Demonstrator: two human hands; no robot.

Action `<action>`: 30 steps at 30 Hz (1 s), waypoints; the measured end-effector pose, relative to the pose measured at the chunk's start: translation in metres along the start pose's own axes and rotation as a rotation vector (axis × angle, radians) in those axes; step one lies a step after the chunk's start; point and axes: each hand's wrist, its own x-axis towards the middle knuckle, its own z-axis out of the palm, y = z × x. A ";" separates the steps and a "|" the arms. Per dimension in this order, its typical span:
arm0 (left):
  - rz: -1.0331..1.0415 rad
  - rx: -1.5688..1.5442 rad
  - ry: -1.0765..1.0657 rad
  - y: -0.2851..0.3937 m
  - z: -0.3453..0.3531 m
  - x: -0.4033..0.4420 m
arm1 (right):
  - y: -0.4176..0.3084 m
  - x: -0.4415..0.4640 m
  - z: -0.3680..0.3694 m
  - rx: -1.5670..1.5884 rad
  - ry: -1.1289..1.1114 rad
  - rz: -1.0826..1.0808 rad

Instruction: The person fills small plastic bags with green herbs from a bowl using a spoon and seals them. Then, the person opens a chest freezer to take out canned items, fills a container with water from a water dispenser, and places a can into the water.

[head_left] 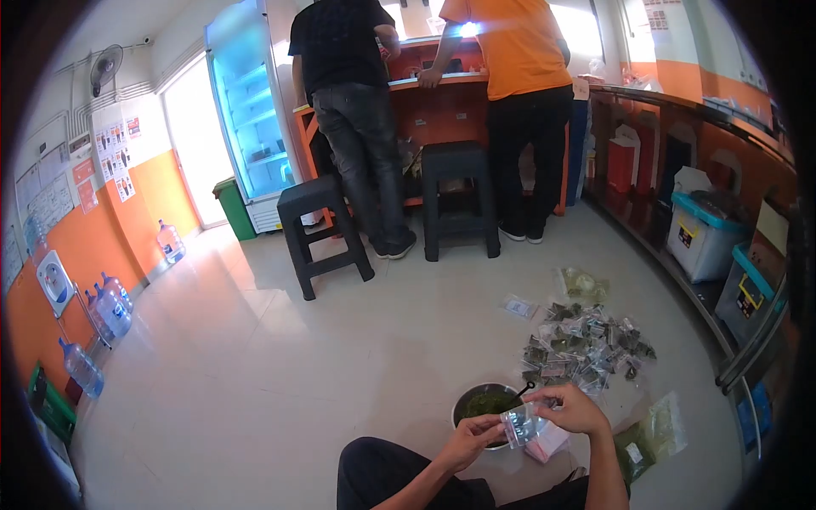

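Carefully, a person seated on a tiled floor pinches a small clear bag between two bare hands, the left hand gripping one side and the right hand grasping the upper edge. The bag hangs over the near right part of a metal bowl holding chopped green material; whether anything is inside the bag is too blurred to tell.

The thin plastic is the likely weak point: fingertips that slide on it could let the bag drop, or a hard tug could split or crease its mouth. A dark-handled utensil leans out of the bowl close to the right fingers, and a knock from them could flick greens onto the tiles or rock the bowl. Beside it, pink-and-white packets lie where spilled bits might land. A larger bag of greens rests near the right forearm, which could nudge it, while a reach too far forward could scatter the loose heap of small packets.
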 end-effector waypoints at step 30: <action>0.250 0.518 0.316 0.017 0.003 -0.005 | -0.012 0.009 0.071 0.168 0.174 0.103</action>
